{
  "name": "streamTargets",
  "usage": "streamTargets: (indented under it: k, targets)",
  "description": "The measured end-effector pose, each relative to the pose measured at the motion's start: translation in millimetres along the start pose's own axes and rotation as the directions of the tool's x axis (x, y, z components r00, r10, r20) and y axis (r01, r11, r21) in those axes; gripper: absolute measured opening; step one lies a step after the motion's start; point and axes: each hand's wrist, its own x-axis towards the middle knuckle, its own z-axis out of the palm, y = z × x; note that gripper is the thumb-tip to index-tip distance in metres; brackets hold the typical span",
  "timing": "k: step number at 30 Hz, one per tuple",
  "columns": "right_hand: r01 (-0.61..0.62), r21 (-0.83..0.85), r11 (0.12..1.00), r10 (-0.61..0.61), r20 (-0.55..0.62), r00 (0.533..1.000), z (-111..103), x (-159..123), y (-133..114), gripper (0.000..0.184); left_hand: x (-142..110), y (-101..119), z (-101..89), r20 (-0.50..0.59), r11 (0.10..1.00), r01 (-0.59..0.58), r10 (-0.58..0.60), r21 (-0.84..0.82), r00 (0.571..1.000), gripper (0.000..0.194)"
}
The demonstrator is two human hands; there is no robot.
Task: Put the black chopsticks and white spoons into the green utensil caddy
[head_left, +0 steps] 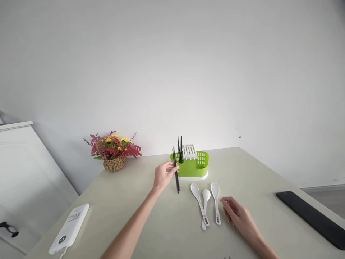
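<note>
My left hand is closed in a pinch around a pair of black chopsticks, held nearly upright just in front of a green cutlery holder. More black chopsticks stand in the holder's left part, and a white slotted rack sits across its top. Three white spoons lie on the table: a left one, a middle one turned face down and partly under it, and a right one. Beside the right spoon rests my right hand, fingers loosely bent, with nothing visible in it.
A wicker basket of artificial flowers stands at the table's back left. At the left edge lies a white power bank with a cable. A long black object lies along the right edge. The wall rises behind the table.
</note>
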Motion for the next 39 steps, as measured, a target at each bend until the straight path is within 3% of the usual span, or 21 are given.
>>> streamTargets:
  k: [2,5,9,13,21,39]
  targets:
    - [0.013,0.036,0.999,-0.013,0.009,1.000,3.7,-0.5,-5.1,0.047,-3.9,7.7,4.2,0.005,0.936,0.061,-0.063,-0.347,0.998,0.030]
    - [0.042,0.089,0.995,-0.050,0.089,0.995,10.1,-2.9,-15.2,0.048,-15.1,13.6,17.4,0.090,0.706,0.198,-0.188,-0.680,0.978,0.040]
    - [0.026,0.139,0.990,-0.055,0.212,0.976,10.7,-7.3,-24.9,0.055,-26.6,10.7,40.3,0.179,0.527,0.322,-0.306,-0.786,0.935,0.034]
    - [0.000,0.192,0.981,-0.039,0.199,0.979,5.3,-10.0,-27.4,0.061,-29.8,2.3,64.2,0.219,0.441,0.375,-0.365,-0.816,0.905,0.031]
    - [0.051,0.178,0.983,-0.088,0.204,0.975,4.2,-9.1,-26.3,0.049,-28.4,-11.6,94.3,0.227,0.389,0.399,-0.418,-0.830,0.880,0.029]
    - [0.024,0.176,0.984,-0.055,0.173,0.983,4.2,-7.8,-27.6,0.054,-34.3,-11.6,96.3,0.229,0.443,0.420,-0.423,-0.792,0.877,0.029]
